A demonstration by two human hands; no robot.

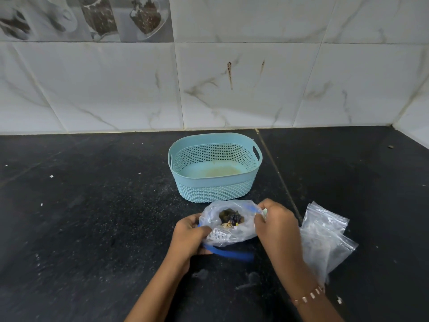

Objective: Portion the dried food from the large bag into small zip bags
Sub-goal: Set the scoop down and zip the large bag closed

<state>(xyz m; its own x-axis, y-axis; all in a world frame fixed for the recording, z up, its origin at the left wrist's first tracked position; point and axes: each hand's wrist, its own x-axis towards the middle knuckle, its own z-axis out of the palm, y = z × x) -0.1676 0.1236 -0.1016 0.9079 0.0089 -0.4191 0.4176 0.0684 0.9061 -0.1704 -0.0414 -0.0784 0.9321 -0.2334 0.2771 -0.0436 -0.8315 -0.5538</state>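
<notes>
Judging by how things lie, the portioning has barely begun. Near the counter's front edge, about midway along it, the large bag stands with its mouth held open, and a dark clump of dried food shows at the bottom. The left hand grips the bag's near-left rim, fingers closed on the plastic and on a blue band at the mouth; the right hand pinches the right rim, fingers likewise closed on the film. Just to the right of that hand, touching or nearly touching the wrist, a loose stack of small zip bags lies flat on the dark counter; they look clear and unfilled, though what sits between the layers is hard to tell. Behind the large bag, toward the tiled wall, a pale blue basket stands with nothing in it but a stain on its floor. So no filled portion is visible anywhere: every zip bag appears yet to be opened, filled and sealed.
</notes>
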